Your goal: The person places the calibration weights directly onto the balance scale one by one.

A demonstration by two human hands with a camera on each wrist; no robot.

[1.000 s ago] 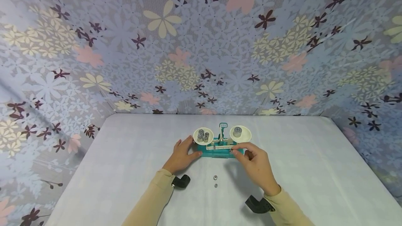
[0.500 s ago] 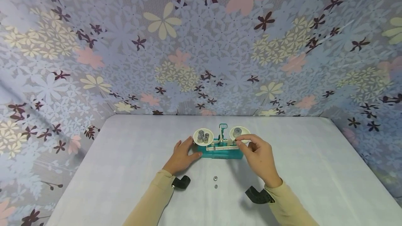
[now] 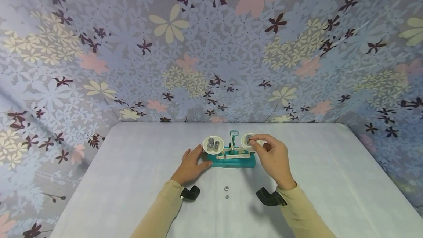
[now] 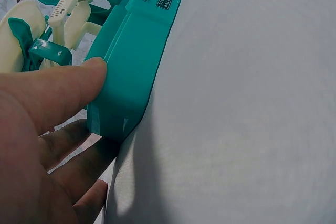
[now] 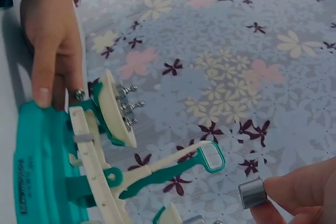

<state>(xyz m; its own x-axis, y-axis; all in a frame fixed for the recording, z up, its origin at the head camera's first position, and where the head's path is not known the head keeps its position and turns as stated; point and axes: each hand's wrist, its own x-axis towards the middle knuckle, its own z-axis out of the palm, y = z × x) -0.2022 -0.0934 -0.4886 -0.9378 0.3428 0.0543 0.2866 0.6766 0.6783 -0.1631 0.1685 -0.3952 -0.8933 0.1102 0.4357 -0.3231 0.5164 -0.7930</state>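
A green and cream balance scale [image 3: 233, 162] stands on the table. My left hand [image 3: 190, 164] rests at the left end of its base; in the left wrist view the thumb lies on the green base [image 4: 134, 72], the nearly straight fingers [image 4: 86, 166] against the end. My right hand [image 3: 273, 157] pinches a small cylindrical metal weight [image 5: 253, 193] between thumb and finger, over the right pan [image 3: 243, 146]. A larger metal weight sits in that pan, partly hidden by the fingers. The left pan [image 3: 219, 151] carries several knobbed metal weights [image 3: 210, 145].
Two small metal weights [image 3: 226, 188] lie on the white-covered table [image 3: 148, 146] in front of the scale. A floral-patterned wall covering [image 3: 198, 47] rises behind and at the sides. Black wrist cameras [image 3: 271, 197] are strapped over the sleeves.
My right hand has moved up and away from the front of the beam to the right pan, with the small weight pinched in it. The left hand has stayed at the base.
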